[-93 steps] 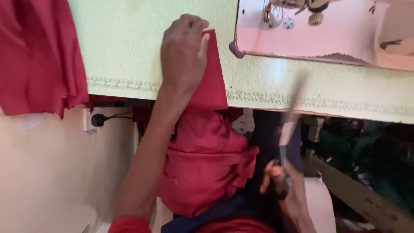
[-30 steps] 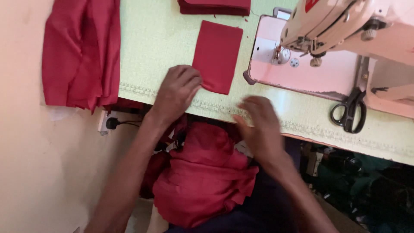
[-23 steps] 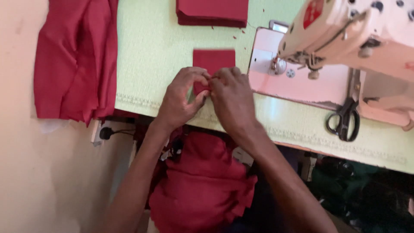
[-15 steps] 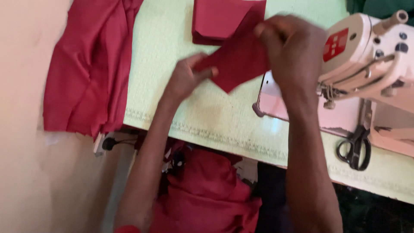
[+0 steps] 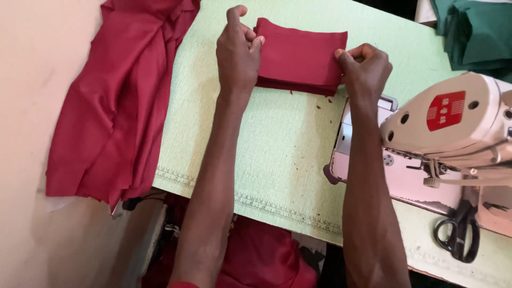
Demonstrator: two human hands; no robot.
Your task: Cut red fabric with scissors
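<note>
A stack of folded red cloth pieces point(image 5: 300, 56) lies at the far side of the light green table point(image 5: 266, 160). My left hand point(image 5: 237, 50) pinches the stack's left edge, thumb on top. My right hand point(image 5: 364, 66) grips the right edge of the top piece. Both arms reach forward across the table.
A large red cloth point(image 5: 117, 106) hangs over the table's left edge. A white sewing machine point(image 5: 448, 133) stands at the right with black scissors point(image 5: 457, 237) beside its base. Folded green cloth point(image 5: 472, 32) lies at the far right corner. More red cloth point(image 5: 261, 256) sits below the near edge.
Both hands picked up the small red piece from the near table, carried it forward and laid it on the stack at the far side. The view has tilted forward.
</note>
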